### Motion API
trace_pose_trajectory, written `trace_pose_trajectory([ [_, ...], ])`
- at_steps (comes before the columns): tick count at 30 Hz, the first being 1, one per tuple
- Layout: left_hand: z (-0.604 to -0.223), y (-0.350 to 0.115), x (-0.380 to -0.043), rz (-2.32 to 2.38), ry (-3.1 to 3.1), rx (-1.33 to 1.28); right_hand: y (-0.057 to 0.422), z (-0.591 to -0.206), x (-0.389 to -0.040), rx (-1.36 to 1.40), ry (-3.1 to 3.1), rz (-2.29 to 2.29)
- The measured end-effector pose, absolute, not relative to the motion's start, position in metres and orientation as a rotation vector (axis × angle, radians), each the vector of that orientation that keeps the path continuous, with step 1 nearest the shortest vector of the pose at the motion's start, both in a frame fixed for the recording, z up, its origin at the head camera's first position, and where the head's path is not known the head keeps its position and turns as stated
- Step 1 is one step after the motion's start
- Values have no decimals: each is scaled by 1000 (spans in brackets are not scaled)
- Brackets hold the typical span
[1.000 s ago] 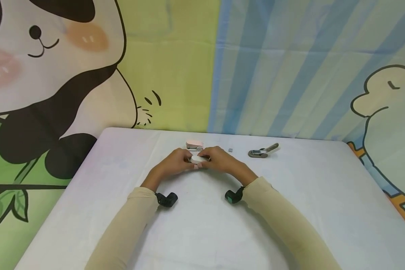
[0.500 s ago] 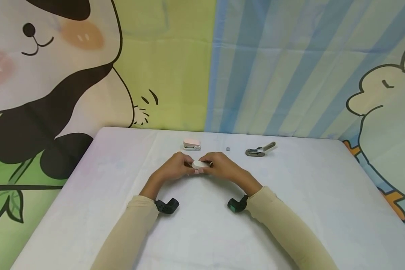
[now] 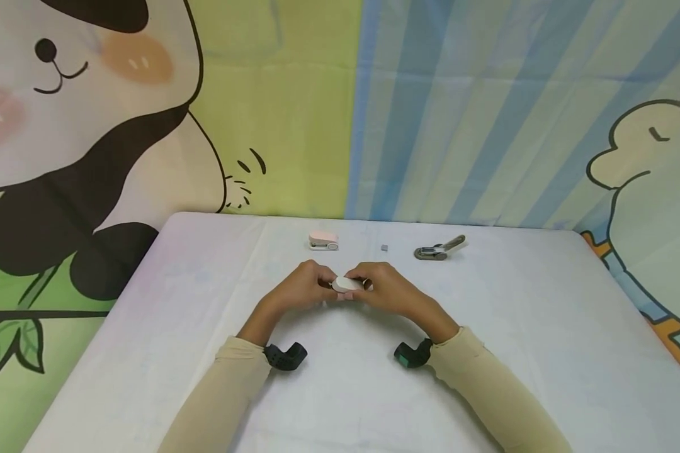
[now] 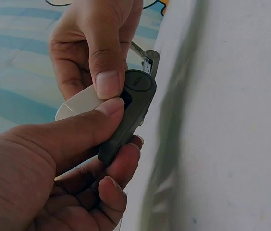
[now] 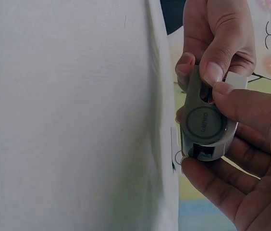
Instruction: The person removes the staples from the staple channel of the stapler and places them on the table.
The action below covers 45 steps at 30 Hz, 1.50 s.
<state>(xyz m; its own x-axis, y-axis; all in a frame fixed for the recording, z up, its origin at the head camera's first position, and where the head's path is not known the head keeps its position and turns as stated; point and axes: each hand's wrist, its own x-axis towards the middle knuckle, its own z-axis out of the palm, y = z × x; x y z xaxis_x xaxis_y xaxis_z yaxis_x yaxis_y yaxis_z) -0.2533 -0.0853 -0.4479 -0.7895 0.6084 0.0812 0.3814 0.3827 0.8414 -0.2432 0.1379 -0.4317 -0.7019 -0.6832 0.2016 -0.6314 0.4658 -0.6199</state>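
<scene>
A small stapler with a white top point(image 3: 345, 284) and a grey-green base point(image 5: 205, 122) is held between both hands over the table. My left hand point(image 3: 303, 288) pinches one end with thumb and fingers. At the other end my right hand point(image 3: 390, 289) grips the same stapler, its fingers curled beneath. In the left wrist view, both thumbs press side by side near a dark slot in the grey-green base point(image 4: 139, 83). Part of the white top is hidden behind the thumbs.
Beyond the hands, a pink stapler point(image 3: 323, 240) stands on the white table point(image 3: 340, 390). A small grey block point(image 3: 384, 248), like a strip of staples, lies to its right. Farther right sits an olive-grey stapler point(image 3: 430, 253) with its arm raised. A printed curtain point(image 3: 476, 113) hangs behind.
Both hands have come back toward the person and slightly right with the stapler, uncovering the pink stapler that they partly overlapped. The grip looks the same.
</scene>
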Motion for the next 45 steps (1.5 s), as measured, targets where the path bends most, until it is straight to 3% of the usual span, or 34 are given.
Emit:
trace_pose_trajectory([
  [27,-461,-76,-251,1343,2343,902,143,-435,-236,-1184,2690,-823],
  [45,-465,-74,-250,1334,2366,951,151,-432,-238,-1089,2523,-1008],
])
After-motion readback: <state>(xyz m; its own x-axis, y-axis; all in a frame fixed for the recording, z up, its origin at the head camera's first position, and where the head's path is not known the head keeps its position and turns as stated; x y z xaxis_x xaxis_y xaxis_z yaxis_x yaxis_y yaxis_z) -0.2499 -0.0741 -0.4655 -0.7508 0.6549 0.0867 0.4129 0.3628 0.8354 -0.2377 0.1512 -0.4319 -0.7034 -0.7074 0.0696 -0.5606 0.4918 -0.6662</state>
